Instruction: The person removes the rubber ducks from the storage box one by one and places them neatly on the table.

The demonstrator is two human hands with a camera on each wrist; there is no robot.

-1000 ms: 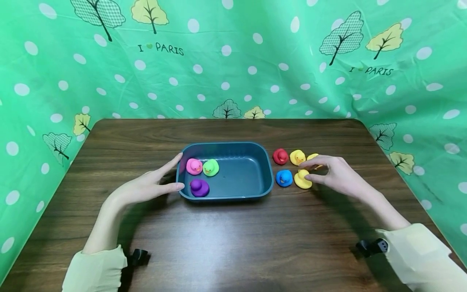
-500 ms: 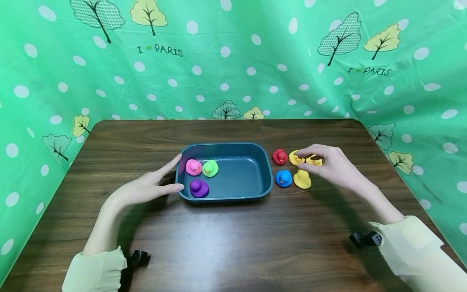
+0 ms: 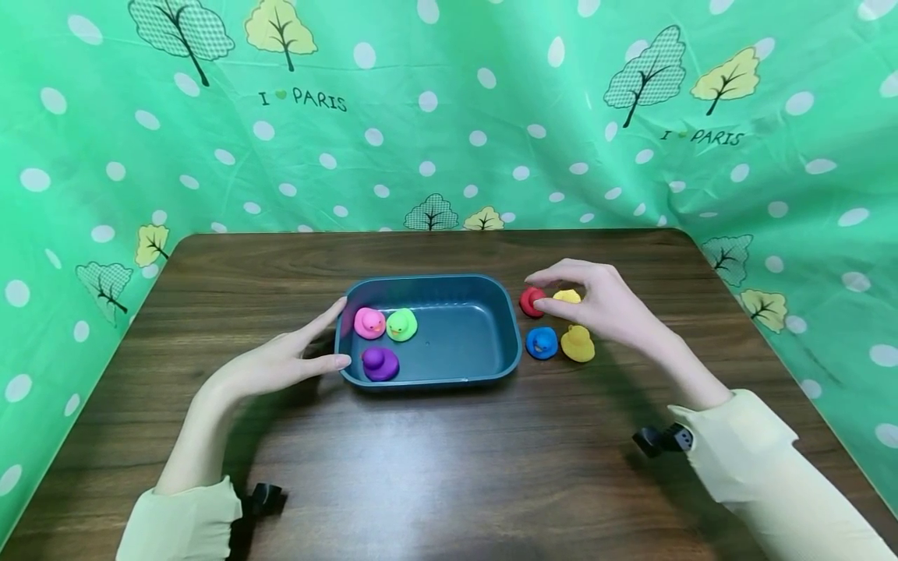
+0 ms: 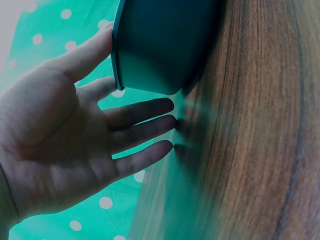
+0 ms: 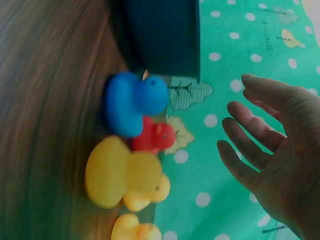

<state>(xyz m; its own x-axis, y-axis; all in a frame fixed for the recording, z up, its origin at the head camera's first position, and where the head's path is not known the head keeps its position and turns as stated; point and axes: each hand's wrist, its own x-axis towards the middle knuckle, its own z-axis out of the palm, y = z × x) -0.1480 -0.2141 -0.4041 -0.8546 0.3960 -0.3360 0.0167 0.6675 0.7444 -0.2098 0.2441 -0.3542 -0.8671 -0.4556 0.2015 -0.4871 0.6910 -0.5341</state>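
Note:
My left hand (image 3: 263, 368) is at the left end of a dark blue plastic bin (image 3: 428, 382). Its fairly straight thumb and index finger touch the rim; in the left wrist view the other fingers (image 4: 140, 130) are spread apart. Inside the bin sit a pink rubber duck (image 3: 369, 324), a green one (image 3: 402, 325) and a purple one (image 3: 380, 365). With nothing in it, my right hand (image 3: 603, 305) hovers over the red rubber duck (image 3: 532, 304), thumb and fingers apart. Beside that are a blue duck (image 5: 122, 105) and yellow ducks (image 5: 106, 172), partly hidden by the hand in the head view.
A dark wooden table (image 3: 421, 467) bears everything. Green dotted cloth (image 3: 421, 140) hangs behind it and at both sides. The loose ducks lie just right of the bin. A black device (image 3: 662, 440) is by the right sleeve, another (image 3: 265, 499) by the left.
My right hand has moved left and away from me, from the yellow ducks to above the red one. The left hand stays at the bin. The view has shifted slightly.

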